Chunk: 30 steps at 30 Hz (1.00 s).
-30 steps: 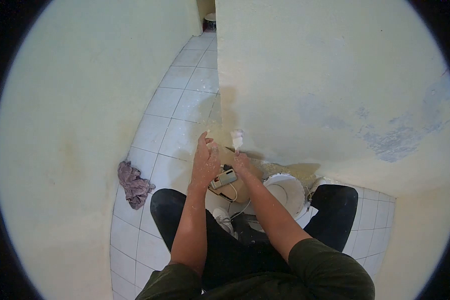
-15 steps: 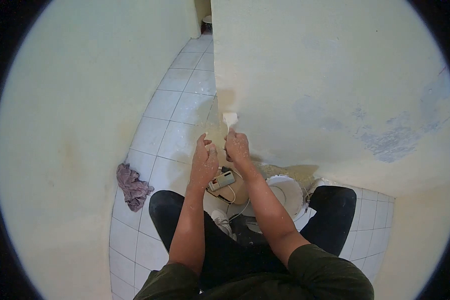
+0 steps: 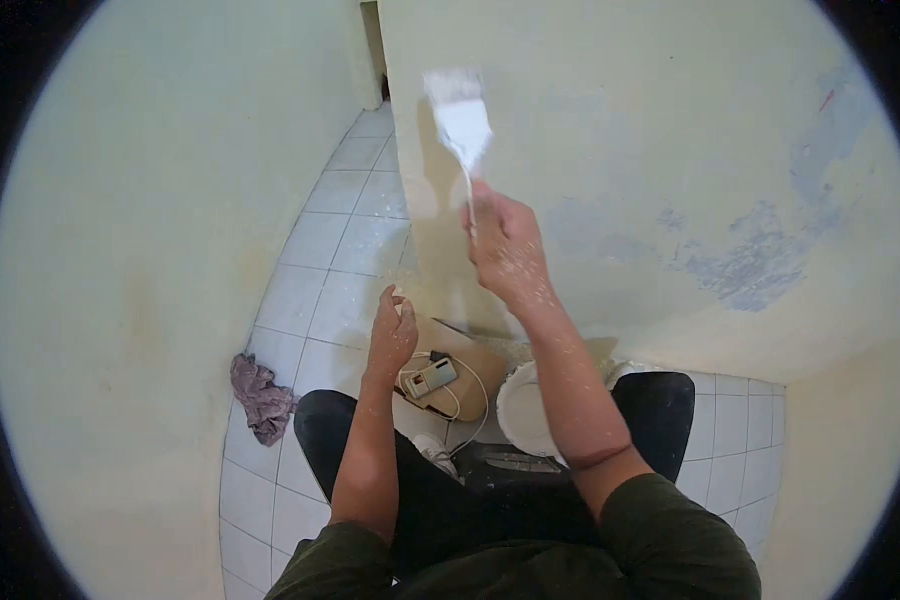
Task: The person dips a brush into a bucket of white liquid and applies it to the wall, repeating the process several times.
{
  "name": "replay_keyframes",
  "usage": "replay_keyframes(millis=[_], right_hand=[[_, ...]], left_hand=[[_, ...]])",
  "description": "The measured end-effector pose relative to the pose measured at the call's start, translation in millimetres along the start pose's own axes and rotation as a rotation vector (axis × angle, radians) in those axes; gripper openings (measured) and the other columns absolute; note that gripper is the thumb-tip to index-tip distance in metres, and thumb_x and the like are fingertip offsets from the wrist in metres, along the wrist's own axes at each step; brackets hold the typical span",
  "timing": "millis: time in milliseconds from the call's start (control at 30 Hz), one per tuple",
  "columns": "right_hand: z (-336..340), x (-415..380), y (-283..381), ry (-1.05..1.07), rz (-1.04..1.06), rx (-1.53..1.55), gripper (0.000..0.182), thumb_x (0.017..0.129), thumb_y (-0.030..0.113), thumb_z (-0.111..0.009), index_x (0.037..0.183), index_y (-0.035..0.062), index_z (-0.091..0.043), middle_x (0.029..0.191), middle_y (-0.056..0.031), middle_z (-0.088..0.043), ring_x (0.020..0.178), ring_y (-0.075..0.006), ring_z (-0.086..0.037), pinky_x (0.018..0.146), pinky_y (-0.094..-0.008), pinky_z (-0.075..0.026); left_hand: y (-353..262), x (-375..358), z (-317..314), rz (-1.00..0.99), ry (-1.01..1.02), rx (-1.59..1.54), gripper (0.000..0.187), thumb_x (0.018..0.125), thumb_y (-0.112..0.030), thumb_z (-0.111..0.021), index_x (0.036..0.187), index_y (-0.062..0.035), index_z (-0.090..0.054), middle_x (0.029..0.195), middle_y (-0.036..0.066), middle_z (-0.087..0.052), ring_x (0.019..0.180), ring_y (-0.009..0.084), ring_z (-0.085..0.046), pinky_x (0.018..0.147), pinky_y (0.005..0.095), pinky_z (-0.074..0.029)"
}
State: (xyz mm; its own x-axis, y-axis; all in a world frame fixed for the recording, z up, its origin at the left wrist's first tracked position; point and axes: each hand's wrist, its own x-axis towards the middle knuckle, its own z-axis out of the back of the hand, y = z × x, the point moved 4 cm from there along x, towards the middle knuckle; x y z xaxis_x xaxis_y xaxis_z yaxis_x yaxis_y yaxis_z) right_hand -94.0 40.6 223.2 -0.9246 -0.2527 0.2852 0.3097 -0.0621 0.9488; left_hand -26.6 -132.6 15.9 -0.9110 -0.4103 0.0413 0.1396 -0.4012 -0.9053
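Paintbrush [image 3: 464, 130] points bristles-up by the wall [image 3: 610, 130], its handle [image 3: 469, 181] clasped in the right hand [image 3: 510, 250], apparently keeping fingers off the bristles [image 3: 454, 86]; the curled left hand's [image 3: 394, 336] grip is unclear.

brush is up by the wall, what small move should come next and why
Probably ease the brush lightly onto the wall near its left edge: the right hand holds it up there, bristles foremost, and the shadow beside it hints at a gap, though contact is hard to judge.
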Motion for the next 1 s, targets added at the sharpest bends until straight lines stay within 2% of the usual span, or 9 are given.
replay_keyframes(millis=[133, 233, 333, 433, 533, 633, 733, 833, 1000], right_hand=[[65, -26, -59, 0.161, -0.092, -0.417, 0.057, 0.102, 0.047, -0.043, 0.065, 0.0038, -0.048, 0.051, -0.0008, -0.04, 0.047, -0.0099, -0.039, 0.046, -0.0333, -0.035], [117, -56, -89, 0.362, -0.245, -0.73, 0.06, 0.099, 0.043, -0.041, 0.076, -0.0098, -0.058, 0.067, -0.0295, -0.055, 0.063, -0.0372, -0.059, 0.067, -0.0506, -0.045], [157, -85, -124, 0.604, -0.329, -0.902, 0.059, 0.097, 0.042, -0.044, 0.074, -0.0091, -0.062, 0.072, -0.0321, -0.059, 0.067, -0.0422, -0.063, 0.071, -0.0524, -0.047], [186, -119, -171, 0.759, -0.492, -0.999, 0.055, 0.092, 0.04, -0.049, 0.069, -0.0071, -0.064, 0.067, -0.0287, -0.062, 0.061, -0.0388, -0.063, 0.066, -0.0502, -0.049], [201, -147, -235, 0.9, -0.713, -1.015, 0.045, 0.085, 0.037, -0.053, 0.07, -0.003, -0.069, 0.068, -0.0223, -0.067, 0.059, -0.0328, -0.064, 0.061, -0.0466, -0.051], [203, -176, -292, 0.822, -0.838, -0.836, 0.036, 0.081, 0.031, -0.056, 0.072, 0.0, -0.071, 0.067, -0.0171, -0.067, 0.056, -0.0268, -0.064, 0.054, -0.0429, -0.05], [198, -192, -311, 0.872, -0.94, -0.792, 0.033, 0.085, 0.027, -0.056, 0.081, -0.0005, -0.073, 0.067, -0.0134, -0.065, 0.053, -0.0239, -0.059, 0.05, -0.0398, -0.049], [192, -214, -349, 0.796, -1.027, -0.701, 0.025, 0.078, 0.019, -0.056, 0.077, 0.0001, -0.072, 0.068, -0.0149, -0.067, 0.056, -0.0253, -0.064, 0.054, -0.0392, -0.051], [183, -226, -380, 0.658, -1.073, -0.831, 0.023, 0.079, 0.017, -0.058, 0.085, 0.0015, -0.074, 0.084, -0.0155, -0.072, 0.074, -0.0276, -0.07, 0.067, -0.0431, -0.055]], left_hand=[[-1, -1, -3, -0.011, 0.004, 0.006, 0.049, 0.099, -0.02, -0.046, 0.14, 0.005, -0.035, 0.12, 0.026, -0.059, 0.11, 0.0411, -0.058, 0.094, 0.0462, -0.045], [3, -1, -9, -0.035, 0.019, 0.027, 0.049, 0.1, -0.02, -0.045, 0.14, 0.0055, -0.035, 0.119, 0.026, -0.059, 0.11, 0.0412, -0.058, 0.095, 0.0461, -0.045], [-3, -3, -18, -0.062, 0.061, 0.044, 0.05, 0.1, -0.021, -0.045, 0.14, 0.0061, -0.036, 0.118, 0.027, -0.059, 0.111, 0.0417, -0.058, 0.096, 0.0459, -0.044], [-6, -6, -34, -0.12, 0.111, 0.069, 0.05, 0.1, -0.022, -0.045, 0.14, 0.0062, -0.036, 0.118, 0.027, -0.059, 0.111, 0.042, -0.058, 0.096, 0.0456, -0.044], [-14, -14, -57, -0.12, 0.211, 0.118, 0.049, 0.099, -0.024, -0.046, 0.139, 0.0054, -0.039, 0.119, 0.027, -0.059, 0.112, 0.0419, -0.058, 0.096, 0.0453, -0.044], [-33, -32, -79, -0.098, 0.389, 0.131, 0.046, 0.099, -0.025, -0.047, 0.135, 0.0046, -0.046, 0.121, 0.026, -0.06, 0.113, 0.0411, -0.058, 0.096, 0.0447, -0.045], [-31, -35, -102, -0.139, 0.548, 0.157, 0.042, 0.099, -0.025, -0.048, 0.13, 0.0041, -0.052, 0.121, 0.026, -0.061, 0.113, 0.0402, -0.059, 0.097, 0.0445, -0.045], [-41, -39, -111, -0.144, 0.64, 0.227, 0.04, 0.098, -0.023, -0.048, 0.127, 0.004, -0.055, 0.12, 0.025, -0.062, 0.112, 0.0397, -0.059, 0.096, 0.0448, -0.046], [-47, -46, -130, -0.246, 0.695, 0.336, 0.037, 0.101, -0.024, -0.047, 0.128, -0.0003, -0.056, 0.116, 0.022, -0.064, 0.107, 0.0348, -0.063, 0.094, 0.0421, -0.049]])
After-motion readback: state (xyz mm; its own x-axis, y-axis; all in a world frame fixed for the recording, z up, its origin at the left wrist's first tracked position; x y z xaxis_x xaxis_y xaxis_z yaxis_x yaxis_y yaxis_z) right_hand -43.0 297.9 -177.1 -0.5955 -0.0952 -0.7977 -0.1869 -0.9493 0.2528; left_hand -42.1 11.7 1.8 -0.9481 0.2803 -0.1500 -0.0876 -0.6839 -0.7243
